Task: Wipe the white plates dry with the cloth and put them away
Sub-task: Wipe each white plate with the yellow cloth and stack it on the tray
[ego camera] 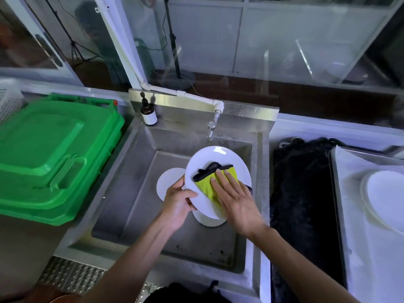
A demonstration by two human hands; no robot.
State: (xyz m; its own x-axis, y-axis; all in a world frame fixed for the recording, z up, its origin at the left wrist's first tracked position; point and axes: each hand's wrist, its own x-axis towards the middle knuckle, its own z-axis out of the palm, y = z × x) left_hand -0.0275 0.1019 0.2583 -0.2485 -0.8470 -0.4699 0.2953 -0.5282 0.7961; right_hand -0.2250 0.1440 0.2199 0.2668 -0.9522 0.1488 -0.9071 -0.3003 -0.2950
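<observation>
A white plate [205, 158] is held tilted over the steel sink [135, 193]. My left hand [178, 204] grips its lower left rim, thumb on the face and fingers behind. My right hand [235, 199] lies flat, fingers straight, pressing a yellow-green cloth with a black edge [207, 184] against the plate's face. Two more white plates lie in the sink below, one at the left [169, 182] and one partly hidden under the held plate [209, 220]. Stacked white plates [384, 195] rest on the tray at the right.
A tap [211, 130] hangs over the sink's back, with a brown pump bottle [148, 114] on the ledge. Green plastic crates [50, 156] fill the left counter. A black mat [303, 204] lies between the sink and the metal tray [349, 193].
</observation>
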